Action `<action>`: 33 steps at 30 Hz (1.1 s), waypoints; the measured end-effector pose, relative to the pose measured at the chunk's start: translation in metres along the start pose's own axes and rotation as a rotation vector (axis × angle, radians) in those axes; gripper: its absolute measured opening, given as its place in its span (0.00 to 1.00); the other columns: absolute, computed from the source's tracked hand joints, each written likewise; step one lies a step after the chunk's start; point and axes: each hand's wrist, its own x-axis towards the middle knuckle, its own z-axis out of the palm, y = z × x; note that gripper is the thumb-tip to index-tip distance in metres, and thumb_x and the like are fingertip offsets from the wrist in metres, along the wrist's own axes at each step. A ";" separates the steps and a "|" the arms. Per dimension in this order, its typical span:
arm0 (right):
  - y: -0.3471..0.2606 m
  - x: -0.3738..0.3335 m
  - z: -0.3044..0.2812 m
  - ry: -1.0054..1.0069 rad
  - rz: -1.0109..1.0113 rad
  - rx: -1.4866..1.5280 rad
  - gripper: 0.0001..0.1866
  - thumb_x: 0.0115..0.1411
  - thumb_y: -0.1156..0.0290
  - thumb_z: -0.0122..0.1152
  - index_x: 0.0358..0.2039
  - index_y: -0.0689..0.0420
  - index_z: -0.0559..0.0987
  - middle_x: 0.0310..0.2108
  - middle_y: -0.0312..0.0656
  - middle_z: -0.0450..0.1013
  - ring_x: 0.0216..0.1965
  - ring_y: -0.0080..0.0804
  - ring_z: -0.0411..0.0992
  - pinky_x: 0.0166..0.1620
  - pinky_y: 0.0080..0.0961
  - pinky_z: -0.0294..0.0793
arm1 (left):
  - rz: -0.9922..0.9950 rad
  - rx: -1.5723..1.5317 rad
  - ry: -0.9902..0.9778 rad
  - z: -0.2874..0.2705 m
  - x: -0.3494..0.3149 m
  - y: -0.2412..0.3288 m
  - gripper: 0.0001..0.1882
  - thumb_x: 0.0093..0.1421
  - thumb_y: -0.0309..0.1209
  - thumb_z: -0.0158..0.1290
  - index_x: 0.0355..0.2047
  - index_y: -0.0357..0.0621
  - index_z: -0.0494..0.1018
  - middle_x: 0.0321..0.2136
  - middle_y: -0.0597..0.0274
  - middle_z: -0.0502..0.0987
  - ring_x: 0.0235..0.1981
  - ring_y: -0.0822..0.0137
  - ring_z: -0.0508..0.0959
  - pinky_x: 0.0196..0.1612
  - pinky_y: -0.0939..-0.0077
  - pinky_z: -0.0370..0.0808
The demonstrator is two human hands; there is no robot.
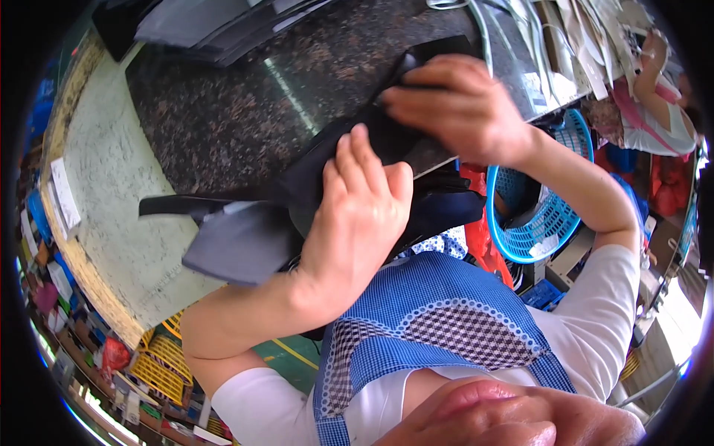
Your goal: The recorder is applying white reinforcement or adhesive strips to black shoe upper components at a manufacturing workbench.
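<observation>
A black piece of flexible sheet material (305,167) lies slantwise along the near edge of the dark speckled stone slab (216,111). Its far end rises under my right hand (468,108), whose bent fingers close on it; the fingertips are slightly blurred. Lower down, my left hand (364,193) lies on the same material, fingers stretched out and pressing from above. A grey flap (242,241) and a narrow black strip (171,205) stick out to the left of my left wrist. Part of the material is hidden beneath both hands.
Stacked dark grey sheets (216,30) sit at the slab's far left. Pale straps (573,37) hang over the far right. A blue plastic basket (535,245) stands below the right edge, near dark material (442,212) at my lap. Another person (658,123) is at far right.
</observation>
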 end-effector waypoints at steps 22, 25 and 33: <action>-0.024 0.066 -0.004 -0.255 0.228 0.336 0.16 0.51 0.58 0.75 0.31 0.55 0.81 0.27 0.38 0.75 0.36 0.42 0.75 0.40 0.37 0.76 | -0.251 -0.717 0.125 0.020 -0.084 -0.098 0.20 0.45 0.18 0.62 0.42 0.40 0.79 0.36 0.57 0.78 0.39 0.52 0.81 0.41 0.63 0.77; -0.053 0.093 0.021 -0.200 0.258 0.405 0.22 0.50 0.58 0.76 0.33 0.60 0.75 0.33 0.45 0.71 0.40 0.48 0.76 0.43 0.42 0.78 | -0.269 -0.778 0.141 0.027 -0.082 -0.100 0.21 0.42 0.16 0.62 0.40 0.39 0.78 0.34 0.55 0.76 0.38 0.50 0.79 0.39 0.61 0.76; -0.063 0.090 0.034 -0.245 0.082 0.411 0.31 0.50 0.76 0.67 0.58 0.60 0.78 0.55 0.43 0.73 0.45 0.42 0.73 0.46 0.33 0.80 | -0.070 -0.373 0.238 0.036 -0.117 -0.103 0.21 0.48 0.24 0.61 0.46 0.42 0.83 0.35 0.62 0.77 0.40 0.63 0.81 0.40 0.68 0.80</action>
